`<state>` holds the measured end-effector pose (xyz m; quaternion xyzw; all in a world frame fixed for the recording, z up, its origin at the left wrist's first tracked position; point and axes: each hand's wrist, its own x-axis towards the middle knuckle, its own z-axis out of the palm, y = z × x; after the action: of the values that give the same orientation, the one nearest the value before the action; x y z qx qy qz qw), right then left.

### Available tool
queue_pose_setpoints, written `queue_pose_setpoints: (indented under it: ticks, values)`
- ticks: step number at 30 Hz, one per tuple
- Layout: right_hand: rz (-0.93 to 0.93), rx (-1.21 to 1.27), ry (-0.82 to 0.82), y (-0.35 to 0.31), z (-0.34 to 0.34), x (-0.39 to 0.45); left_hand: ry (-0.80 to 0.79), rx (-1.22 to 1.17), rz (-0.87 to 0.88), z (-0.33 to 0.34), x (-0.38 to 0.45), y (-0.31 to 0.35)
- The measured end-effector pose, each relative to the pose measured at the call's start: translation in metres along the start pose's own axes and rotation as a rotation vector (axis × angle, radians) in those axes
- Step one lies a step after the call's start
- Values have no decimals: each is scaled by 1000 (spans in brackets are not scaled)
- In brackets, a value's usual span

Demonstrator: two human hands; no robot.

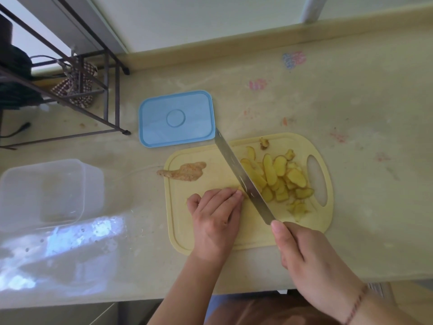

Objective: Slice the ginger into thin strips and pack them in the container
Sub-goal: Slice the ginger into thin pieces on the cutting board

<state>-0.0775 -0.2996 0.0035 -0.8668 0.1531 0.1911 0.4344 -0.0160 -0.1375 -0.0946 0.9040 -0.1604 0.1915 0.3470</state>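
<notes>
The piece of ginger being cut is lying almost wholly hidden under the left hand (216,213), with only a yellow sliver showing past the fingertips (237,194), and the knife (243,178) handle is disappearing inside the right hand (304,254), so its shape is impossible to make out. The left hand is lying knuckles up on the cutting board (180,231), fingers bent down and pressing on the ginger, thumb sticking out to the left. The right hand is wrapping round the handle, its forefinger lying along the blade's spine. The blade is running diagonally across the board, touching the left fingertips on one side and the heap of ginger slices (278,179) on the other. A scrap of peel (185,171) is sitting at the board's left edge. The clear container (50,195) is standing open, well to the left of both hands, and its blue lid (177,118) is lying beyond the board
</notes>
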Motion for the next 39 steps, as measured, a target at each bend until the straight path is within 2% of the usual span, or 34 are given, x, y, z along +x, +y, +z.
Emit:
queue_pose_setpoints:
  ticks: [39]
  values:
    - [-51, -33, 9, -7, 3, -1, -34, -14, 3, -1, 1, -1]
